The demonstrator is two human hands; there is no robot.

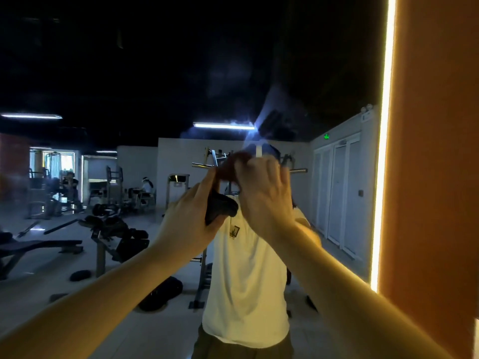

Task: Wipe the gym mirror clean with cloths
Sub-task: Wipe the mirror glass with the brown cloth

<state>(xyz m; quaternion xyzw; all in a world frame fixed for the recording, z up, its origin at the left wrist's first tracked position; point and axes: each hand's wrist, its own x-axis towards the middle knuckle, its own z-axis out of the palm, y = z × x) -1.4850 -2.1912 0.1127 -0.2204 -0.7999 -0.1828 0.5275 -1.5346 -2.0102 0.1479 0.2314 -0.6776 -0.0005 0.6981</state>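
Observation:
The gym mirror [160,81] fills most of the view and reflects a person in a white T-shirt and the gym behind. My left hand [193,215] is raised before the glass and grips a dark cloth [220,207] bunched in its palm. My right hand [264,187] is just above and to the right, fingers curled over a reddish-brown cloth [229,165] between the two hands. The hands are close together, and the right hand is blurred. A hazy smear [261,117] shows on the glass above the hands.
A lit vertical strip [383,161] marks the mirror's right edge, beside an orange wall [435,177]. The reflection shows weight benches [39,246], racks, white lockers [339,193] and seated people far back.

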